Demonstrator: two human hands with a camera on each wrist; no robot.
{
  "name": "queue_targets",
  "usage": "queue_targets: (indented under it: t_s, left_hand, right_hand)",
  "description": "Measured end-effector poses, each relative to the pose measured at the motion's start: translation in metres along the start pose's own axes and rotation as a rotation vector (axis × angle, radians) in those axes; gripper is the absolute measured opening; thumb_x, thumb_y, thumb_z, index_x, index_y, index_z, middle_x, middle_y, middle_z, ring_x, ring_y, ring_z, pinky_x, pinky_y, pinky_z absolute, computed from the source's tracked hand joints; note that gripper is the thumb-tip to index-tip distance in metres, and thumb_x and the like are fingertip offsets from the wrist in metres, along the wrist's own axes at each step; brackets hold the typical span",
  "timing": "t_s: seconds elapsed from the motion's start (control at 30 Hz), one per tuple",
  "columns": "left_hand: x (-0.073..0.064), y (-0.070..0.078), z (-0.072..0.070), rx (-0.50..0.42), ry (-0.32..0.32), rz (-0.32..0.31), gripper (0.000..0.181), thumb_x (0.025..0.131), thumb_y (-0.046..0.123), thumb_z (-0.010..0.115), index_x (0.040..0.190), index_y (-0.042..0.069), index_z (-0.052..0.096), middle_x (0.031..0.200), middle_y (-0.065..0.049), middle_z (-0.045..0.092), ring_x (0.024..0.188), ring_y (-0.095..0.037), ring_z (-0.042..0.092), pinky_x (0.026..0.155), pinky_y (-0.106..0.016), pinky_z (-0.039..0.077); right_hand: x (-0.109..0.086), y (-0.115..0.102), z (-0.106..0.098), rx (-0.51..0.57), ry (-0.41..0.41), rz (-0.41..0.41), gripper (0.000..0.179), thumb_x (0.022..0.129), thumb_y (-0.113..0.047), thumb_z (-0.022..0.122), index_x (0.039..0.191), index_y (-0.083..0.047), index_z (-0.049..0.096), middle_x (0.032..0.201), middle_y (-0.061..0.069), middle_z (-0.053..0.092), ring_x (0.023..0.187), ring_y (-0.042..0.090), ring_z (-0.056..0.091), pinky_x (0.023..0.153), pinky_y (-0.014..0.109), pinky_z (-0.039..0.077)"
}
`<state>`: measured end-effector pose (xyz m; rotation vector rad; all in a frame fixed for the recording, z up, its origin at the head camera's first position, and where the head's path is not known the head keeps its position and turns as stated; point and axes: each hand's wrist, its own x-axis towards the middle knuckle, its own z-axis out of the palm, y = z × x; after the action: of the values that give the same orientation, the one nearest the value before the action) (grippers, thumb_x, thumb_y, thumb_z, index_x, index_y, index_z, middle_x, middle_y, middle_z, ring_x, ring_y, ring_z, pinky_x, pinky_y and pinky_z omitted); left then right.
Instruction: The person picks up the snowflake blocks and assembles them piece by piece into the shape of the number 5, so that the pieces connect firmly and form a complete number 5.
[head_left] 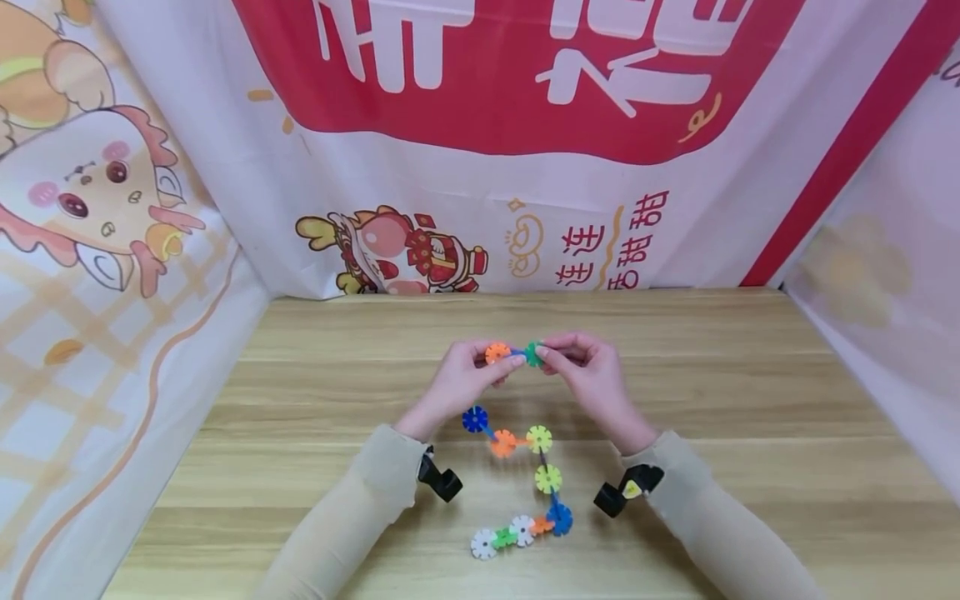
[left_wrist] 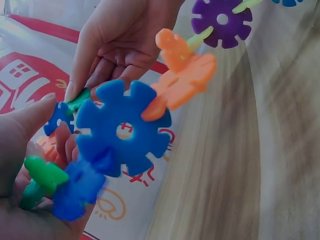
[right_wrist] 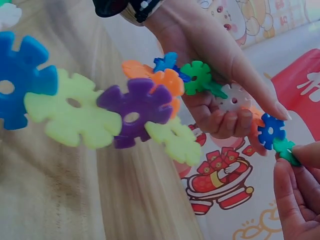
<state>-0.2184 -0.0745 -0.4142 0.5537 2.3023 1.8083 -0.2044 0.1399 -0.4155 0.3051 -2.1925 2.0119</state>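
Note:
A chain of interlocked plastic snowflake discs runs from my left hand (head_left: pixel 461 377) down over the table. The fingers and thumb of that hand grip its upper end, where an orange disc (head_left: pixel 497 353) and a small blue disc (right_wrist: pixel 271 131) show. My right hand (head_left: pixel 594 371) pinches a green disc (right_wrist: pixel 285 151) between thumb and fingers; it meets the blue disc's edge, but I cannot tell how deep the slots sit. A translucent disc (right_wrist: pixel 235 98) and another green disc (right_wrist: pixel 197 77) lie by the left palm. Below hang a blue disc (left_wrist: pixel 124 129) and a purple disc (left_wrist: pixel 221 21).
The chain's lower part bends past a yellow disc (head_left: pixel 548 479) and a blue disc (head_left: pixel 559 519) to a white disc (head_left: pixel 484 543) at its near end. Beneath is a wood-grain table (head_left: pixel 315 433). A printed cloth (head_left: pixel 465 183) stands behind it. Both wrists wear black camera mounts.

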Motion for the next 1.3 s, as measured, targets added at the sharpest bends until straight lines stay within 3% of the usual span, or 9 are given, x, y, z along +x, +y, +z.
queue_targets:
  t_s: [0.17, 0.37, 0.53, 0.7, 0.87, 1.07, 1.2, 1.3]
  left_hand:
    - [0.001, 0.0, 0.003, 0.01, 0.031, -0.014, 0.036, 0.094, 0.049, 0.072, 0.102, 0.014, 0.076, 0.081, -0.011, 0.067, 0.081, -0.05, 0.055, 0.062, -0.032, 0.046]
    - [0.006, 0.006, 0.004, -0.043, 0.044, -0.05, 0.047, 0.096, 0.053, 0.068, 0.11, 0.009, 0.073, 0.092, -0.007, 0.073, 0.083, -0.031, 0.067, 0.081, -0.049, 0.057]
    - [0.009, 0.01, 0.0, -0.149, 0.087, -0.036, 0.038, 0.104, 0.039, 0.06, 0.126, 0.009, 0.068, 0.102, -0.009, 0.075, 0.085, -0.033, 0.072, 0.078, -0.043, 0.06]
    - [0.014, 0.01, -0.004, -0.175, 0.102, -0.032, 0.032, 0.104, 0.031, 0.063, 0.124, 0.008, 0.069, 0.103, -0.01, 0.074, 0.083, -0.032, 0.072, 0.077, -0.044, 0.061]
    - [0.023, 0.012, -0.008, -0.204, 0.116, -0.009, 0.029, 0.103, 0.028, 0.064, 0.121, 0.006, 0.07, 0.101, -0.011, 0.075, 0.08, -0.033, 0.072, 0.078, -0.052, 0.059]
    - [0.029, 0.011, -0.011, -0.218, 0.121, -0.032, 0.028, 0.103, 0.027, 0.064, 0.12, 0.006, 0.07, 0.102, -0.011, 0.075, 0.079, -0.031, 0.072, 0.082, -0.056, 0.057]
    - [0.034, 0.006, -0.013, -0.201, 0.133, -0.062, 0.03, 0.102, 0.032, 0.065, 0.122, 0.009, 0.07, 0.102, -0.01, 0.076, 0.084, -0.034, 0.072, 0.084, -0.057, 0.056]
    - [0.037, 0.001, -0.014, -0.207, 0.145, -0.091, 0.031, 0.102, 0.033, 0.064, 0.123, 0.01, 0.07, 0.103, -0.01, 0.076, 0.089, -0.038, 0.071, 0.087, -0.057, 0.055]
  right_hand:
    - [-0.002, 0.002, 0.004, 0.03, 0.029, -0.012, 0.015, 0.094, -0.009, 0.076, 0.101, 0.004, 0.071, 0.094, 0.014, 0.074, 0.075, 0.02, 0.07, 0.074, 0.035, 0.061]
    - [0.003, 0.0, -0.001, 0.089, 0.048, 0.04, 0.021, 0.094, -0.013, 0.076, 0.107, 0.003, 0.07, 0.098, 0.012, 0.075, 0.079, 0.02, 0.072, 0.079, 0.035, 0.06]
    - [0.012, -0.002, -0.012, 0.114, 0.084, 0.078, 0.027, 0.095, -0.02, 0.076, 0.111, 0.001, 0.07, 0.1, 0.011, 0.075, 0.082, 0.019, 0.073, 0.081, 0.035, 0.06]
    - [0.013, -0.006, -0.023, 0.063, 0.044, 0.106, 0.035, 0.094, -0.023, 0.077, 0.12, -0.001, 0.069, 0.11, 0.01, 0.073, 0.092, 0.019, 0.072, 0.085, 0.032, 0.058]
    - [0.001, -0.013, -0.031, -0.032, 0.002, 0.052, 0.038, 0.093, -0.022, 0.079, 0.123, -0.003, 0.069, 0.118, 0.009, 0.071, 0.104, 0.021, 0.068, 0.088, 0.029, 0.056]
    - [-0.03, -0.013, -0.028, -0.138, -0.184, 0.027, 0.03, 0.091, -0.019, 0.08, 0.119, -0.01, 0.072, 0.116, 0.007, 0.073, 0.101, 0.023, 0.069, 0.086, 0.031, 0.057]
    - [-0.052, -0.006, -0.02, -0.189, -0.382, 0.023, 0.027, 0.089, -0.02, 0.081, 0.115, -0.013, 0.075, 0.108, 0.009, 0.074, 0.092, 0.023, 0.068, 0.081, 0.034, 0.058]
    - [-0.066, 0.001, -0.013, -0.271, -0.53, 0.004, 0.028, 0.086, -0.024, 0.084, 0.112, -0.014, 0.077, 0.096, 0.003, 0.074, 0.081, 0.019, 0.066, 0.071, 0.032, 0.057]
